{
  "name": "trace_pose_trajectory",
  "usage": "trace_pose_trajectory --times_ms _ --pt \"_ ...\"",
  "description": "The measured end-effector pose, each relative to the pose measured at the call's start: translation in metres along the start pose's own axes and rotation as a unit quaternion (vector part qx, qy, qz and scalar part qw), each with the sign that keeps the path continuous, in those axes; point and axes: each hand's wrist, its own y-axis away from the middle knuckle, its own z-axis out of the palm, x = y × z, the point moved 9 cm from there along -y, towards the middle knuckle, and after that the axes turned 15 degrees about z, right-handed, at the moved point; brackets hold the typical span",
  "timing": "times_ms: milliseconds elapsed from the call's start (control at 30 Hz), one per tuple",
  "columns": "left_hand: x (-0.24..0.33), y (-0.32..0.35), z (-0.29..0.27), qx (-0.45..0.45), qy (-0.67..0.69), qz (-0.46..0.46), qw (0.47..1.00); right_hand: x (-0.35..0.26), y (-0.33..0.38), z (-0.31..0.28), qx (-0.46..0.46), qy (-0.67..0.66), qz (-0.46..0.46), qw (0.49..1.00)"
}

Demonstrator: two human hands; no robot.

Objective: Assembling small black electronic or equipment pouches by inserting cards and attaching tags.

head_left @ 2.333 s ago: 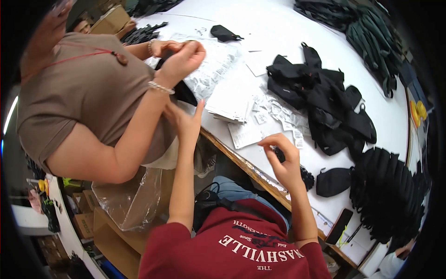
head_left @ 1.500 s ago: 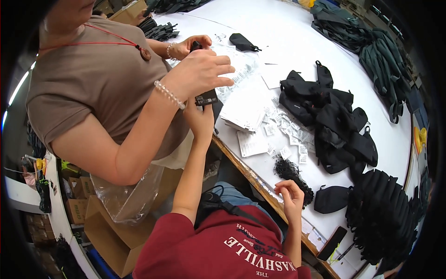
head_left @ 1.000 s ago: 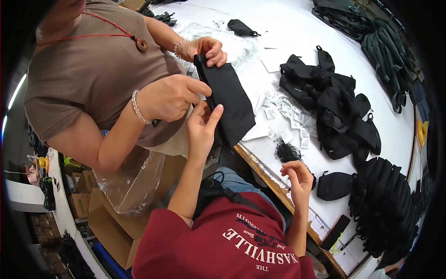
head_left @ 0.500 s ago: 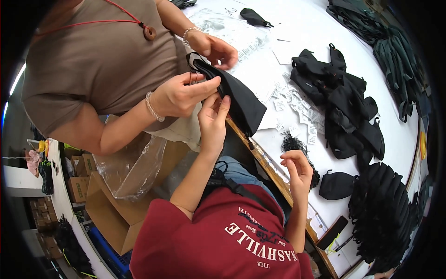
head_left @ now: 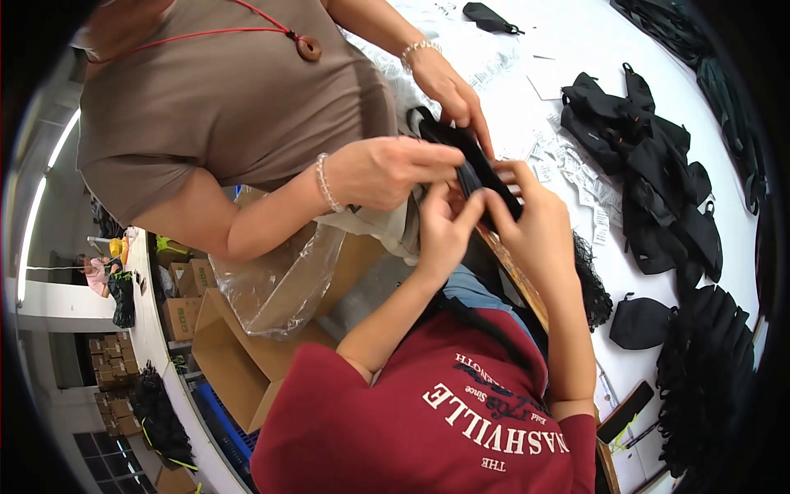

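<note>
A small black fabric pouch [head_left: 480, 169] is held over the table's near edge, between me and a co-worker in a brown shirt. My left hand [head_left: 447, 229] is closed on its near side, thumb and fingers pinching the cloth. From the right, my right hand [head_left: 533, 218] grips the pouch's lower end between thumb and fingers. One co-worker's hand [head_left: 391, 171] touches the pouch beside my left hand, and the other hand [head_left: 451, 90] rests on its far side. Hands cover much of the pouch, and its near part is blurred.
On the white table [head_left: 535, 41] lie a heap of black pouches [head_left: 650, 177], white paper labels [head_left: 580, 185], a bundle of black cords [head_left: 591, 280], a single pouch [head_left: 640, 323] and a phone [head_left: 625, 412]. An open cardboard box [head_left: 230, 350] with clear plastic stands below left.
My right hand has come up from beside the table edge and taken hold of the pouch. The co-worker's far hand has moved onto the pouch. The view has shifted.
</note>
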Motion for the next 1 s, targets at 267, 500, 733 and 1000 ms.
trace_pose_trajectory --times_ms 267,500,733,1000 --pt "0.020 0.036 0.031 -0.088 -0.060 0.009 0.994 0.036 0.058 -0.070 0.155 -0.052 0.068 0.984" --pt "0.096 0.055 0.112 -0.293 -0.430 0.408 0.750 0.055 0.094 -0.115 0.252 -0.028 0.042 0.966" --pt "0.026 0.049 0.144 -0.393 -0.223 0.059 0.890 0.077 0.119 -0.094 0.303 -0.143 0.031 0.942" --pt "0.000 0.053 0.091 -0.244 -0.091 -0.053 0.964 0.098 0.135 -0.064 0.083 -0.293 0.087 0.949"
